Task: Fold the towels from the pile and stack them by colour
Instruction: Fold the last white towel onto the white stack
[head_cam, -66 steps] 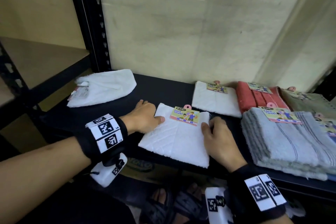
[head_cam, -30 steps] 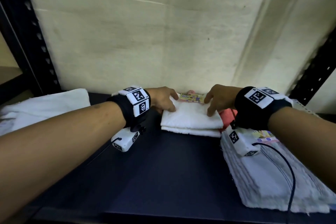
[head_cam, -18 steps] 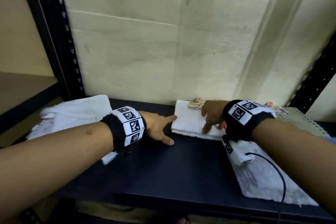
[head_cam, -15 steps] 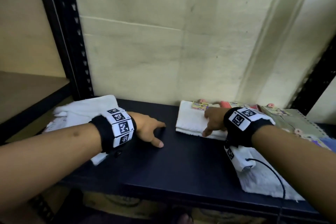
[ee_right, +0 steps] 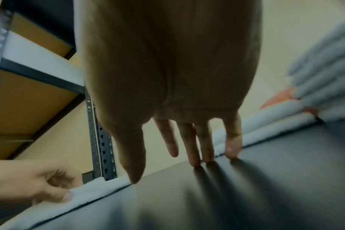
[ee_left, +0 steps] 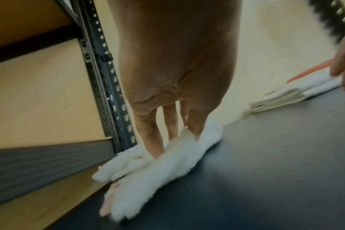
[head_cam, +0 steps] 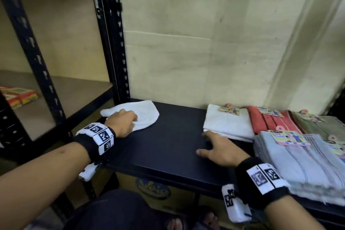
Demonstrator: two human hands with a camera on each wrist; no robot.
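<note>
A loose, crumpled white towel [head_cam: 147, 115] lies at the back left of the black shelf [head_cam: 168, 147]. My left hand [head_cam: 130, 118] grips its near edge; in the right wrist view its thumb and curled fingers [ee_right: 55, 191] pinch the cloth [ee_right: 93, 193]. Folded white towels [head_cam: 225, 123] are stacked at the back middle. My right hand [head_cam: 209, 145] lies open just in front of that stack, holding nothing. Its straight fingertips [ee_right: 195, 161] touch the bare shelf.
Right of the white stack lie red towels [head_cam: 268, 121], olive towels [head_cam: 317, 129] and a thick grey stack [head_cam: 298, 162] at the front right. A black upright post [head_cam: 113, 43] stands behind the loose towel. The neighbouring shelf [head_cam: 74, 95] holds packets [head_cam: 16, 95].
Both hands left the folded white towel on the white stack. The left hand moved left and took hold of the loose white towel. The right hand slid back onto the bare shelf.
</note>
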